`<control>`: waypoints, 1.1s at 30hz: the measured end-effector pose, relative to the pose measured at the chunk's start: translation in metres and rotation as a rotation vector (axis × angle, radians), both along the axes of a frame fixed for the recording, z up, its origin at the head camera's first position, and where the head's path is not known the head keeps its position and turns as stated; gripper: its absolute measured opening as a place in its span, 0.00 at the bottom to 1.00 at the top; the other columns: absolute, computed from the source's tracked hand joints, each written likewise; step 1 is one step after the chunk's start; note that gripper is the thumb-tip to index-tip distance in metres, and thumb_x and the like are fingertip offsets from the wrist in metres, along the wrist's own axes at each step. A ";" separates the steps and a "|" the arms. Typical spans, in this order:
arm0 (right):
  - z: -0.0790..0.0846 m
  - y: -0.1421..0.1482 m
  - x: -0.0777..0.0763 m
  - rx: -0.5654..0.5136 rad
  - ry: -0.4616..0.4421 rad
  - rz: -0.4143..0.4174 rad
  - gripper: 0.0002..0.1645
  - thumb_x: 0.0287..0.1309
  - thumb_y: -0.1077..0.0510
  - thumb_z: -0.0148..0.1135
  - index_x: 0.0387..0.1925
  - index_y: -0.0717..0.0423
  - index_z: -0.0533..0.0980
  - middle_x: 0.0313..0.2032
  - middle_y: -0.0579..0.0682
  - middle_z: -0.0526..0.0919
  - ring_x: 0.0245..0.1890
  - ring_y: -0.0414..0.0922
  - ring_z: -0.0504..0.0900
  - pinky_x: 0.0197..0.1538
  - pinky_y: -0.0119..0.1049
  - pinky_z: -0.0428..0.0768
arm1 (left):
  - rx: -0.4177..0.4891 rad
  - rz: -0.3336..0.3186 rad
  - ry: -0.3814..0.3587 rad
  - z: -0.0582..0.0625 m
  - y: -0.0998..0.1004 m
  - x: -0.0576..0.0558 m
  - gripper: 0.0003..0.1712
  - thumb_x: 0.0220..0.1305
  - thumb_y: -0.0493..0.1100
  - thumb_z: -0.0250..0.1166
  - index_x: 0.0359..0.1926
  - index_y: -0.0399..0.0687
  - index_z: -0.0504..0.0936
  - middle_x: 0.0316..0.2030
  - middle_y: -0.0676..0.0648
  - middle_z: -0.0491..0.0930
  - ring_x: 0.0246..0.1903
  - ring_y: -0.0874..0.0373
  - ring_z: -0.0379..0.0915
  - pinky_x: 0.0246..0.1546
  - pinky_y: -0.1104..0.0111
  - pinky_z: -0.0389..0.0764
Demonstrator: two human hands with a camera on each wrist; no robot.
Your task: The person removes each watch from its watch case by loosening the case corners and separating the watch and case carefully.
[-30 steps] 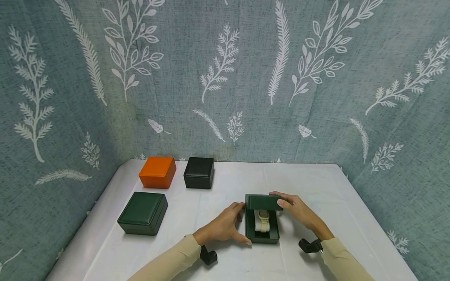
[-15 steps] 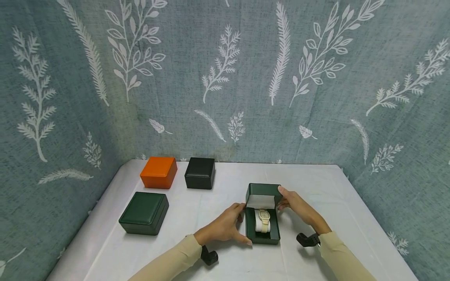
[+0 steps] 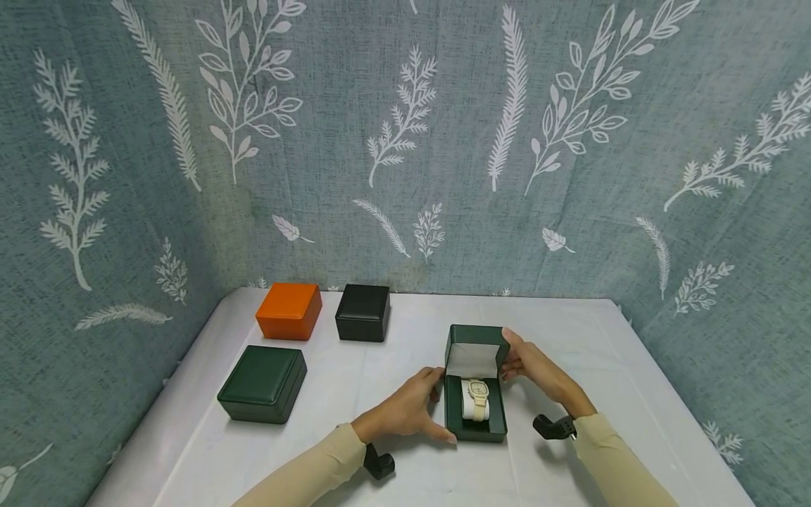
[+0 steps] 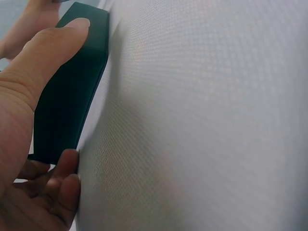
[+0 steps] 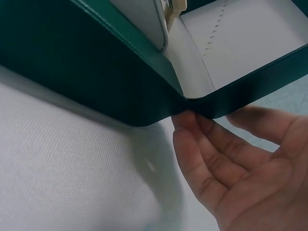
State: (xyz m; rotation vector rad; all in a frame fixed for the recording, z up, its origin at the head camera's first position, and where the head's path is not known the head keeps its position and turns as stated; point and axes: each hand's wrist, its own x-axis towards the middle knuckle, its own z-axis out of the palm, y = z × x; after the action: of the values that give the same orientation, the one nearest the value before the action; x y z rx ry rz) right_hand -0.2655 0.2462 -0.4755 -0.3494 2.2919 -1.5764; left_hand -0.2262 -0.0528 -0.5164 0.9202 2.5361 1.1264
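Observation:
A dark green watch box (image 3: 497, 432) stands on the white table with its lid (image 3: 476, 334) raised, pale lining showing. Inside, a cream wristwatch (image 3: 479, 391) is wrapped round a white cushion (image 3: 467, 403). My left hand (image 3: 405, 406) holds the box's left side, thumb by the front corner and fingers toward the back. In the left wrist view the thumb (image 4: 57, 43) lies along the green wall (image 4: 67, 101). My right hand (image 3: 540, 372) grips the lid's right side, thumb at the upper corner; in the right wrist view its fingers (image 5: 216, 163) reach the hinge corner.
To the left stands a closed green box (image 3: 262, 384). Behind it are an orange box (image 3: 288, 310) and a black box (image 3: 362, 312), both closed. Leaf-patterned grey-blue cloth (image 3: 443, 155) walls in the table (image 3: 355, 394) at the back and sides.
The lid has swung up and back from partly raised, uncovering its pale lining and the whole watch. My right hand moved up with it; the left hand stayed at the box's side.

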 end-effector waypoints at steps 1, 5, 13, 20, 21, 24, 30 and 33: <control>0.000 0.000 0.000 -0.001 -0.002 -0.001 0.46 0.79 0.32 0.33 0.39 0.70 0.78 0.39 0.61 0.82 0.41 0.58 0.84 0.52 0.45 0.83 | 0.001 -0.001 -0.001 0.000 0.000 0.000 0.73 0.40 0.57 0.88 0.77 0.31 0.55 0.63 0.44 0.67 0.48 0.62 0.70 0.48 0.74 0.77; -0.001 -0.001 -0.002 -0.012 -0.007 0.007 0.47 0.79 0.32 0.32 0.41 0.72 0.78 0.39 0.62 0.81 0.41 0.58 0.84 0.51 0.46 0.83 | 0.003 0.000 -0.007 0.000 0.000 0.000 0.73 0.40 0.57 0.87 0.78 0.31 0.55 0.63 0.44 0.67 0.48 0.62 0.70 0.48 0.74 0.77; -0.001 -0.001 -0.002 -0.016 -0.024 0.002 0.49 0.78 0.30 0.31 0.44 0.72 0.78 0.40 0.62 0.82 0.41 0.57 0.84 0.51 0.45 0.83 | 0.008 0.004 -0.017 0.003 0.000 0.001 0.72 0.41 0.56 0.87 0.78 0.32 0.55 0.64 0.44 0.67 0.48 0.62 0.70 0.49 0.73 0.76; -0.001 0.000 0.001 -0.027 -0.039 0.011 0.49 0.78 0.30 0.31 0.47 0.73 0.77 0.43 0.62 0.81 0.44 0.54 0.83 0.54 0.44 0.82 | -0.006 0.005 -0.011 0.005 -0.001 0.002 0.72 0.41 0.57 0.87 0.78 0.32 0.55 0.64 0.44 0.66 0.48 0.62 0.70 0.48 0.73 0.76; -0.001 0.000 0.002 -0.031 -0.041 0.007 0.49 0.78 0.30 0.31 0.48 0.73 0.76 0.44 0.62 0.81 0.45 0.54 0.83 0.54 0.44 0.81 | -0.009 0.006 -0.010 0.005 -0.001 0.002 0.72 0.41 0.57 0.87 0.78 0.32 0.55 0.64 0.44 0.66 0.48 0.62 0.70 0.48 0.73 0.76; -0.002 0.003 0.005 -0.038 -0.020 -0.001 0.49 0.79 0.30 0.32 0.54 0.73 0.75 0.47 0.63 0.82 0.48 0.54 0.83 0.56 0.45 0.81 | -0.011 0.007 -0.010 0.006 -0.001 0.002 0.72 0.41 0.57 0.87 0.78 0.32 0.56 0.64 0.44 0.66 0.48 0.61 0.70 0.48 0.73 0.76; -0.007 0.011 0.017 -0.058 0.030 -0.039 0.40 0.81 0.36 0.41 0.62 0.70 0.74 0.52 0.63 0.83 0.51 0.55 0.84 0.56 0.42 0.82 | -0.008 0.005 -0.013 0.006 -0.001 0.002 0.72 0.41 0.58 0.87 0.78 0.33 0.56 0.64 0.44 0.66 0.48 0.61 0.70 0.48 0.73 0.77; -0.008 0.014 0.026 -0.033 0.044 -0.073 0.34 0.80 0.41 0.48 0.61 0.68 0.76 0.52 0.61 0.83 0.50 0.55 0.84 0.55 0.40 0.82 | -0.017 0.003 -0.003 0.005 -0.001 0.002 0.72 0.41 0.59 0.87 0.77 0.33 0.56 0.64 0.43 0.67 0.48 0.63 0.70 0.48 0.73 0.77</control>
State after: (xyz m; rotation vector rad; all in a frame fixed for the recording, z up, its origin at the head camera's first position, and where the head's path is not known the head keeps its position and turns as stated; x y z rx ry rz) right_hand -0.2399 0.2604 -0.4837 -0.3146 2.3389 -1.6596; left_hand -0.2245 -0.0540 -0.5115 0.9103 2.5414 1.1044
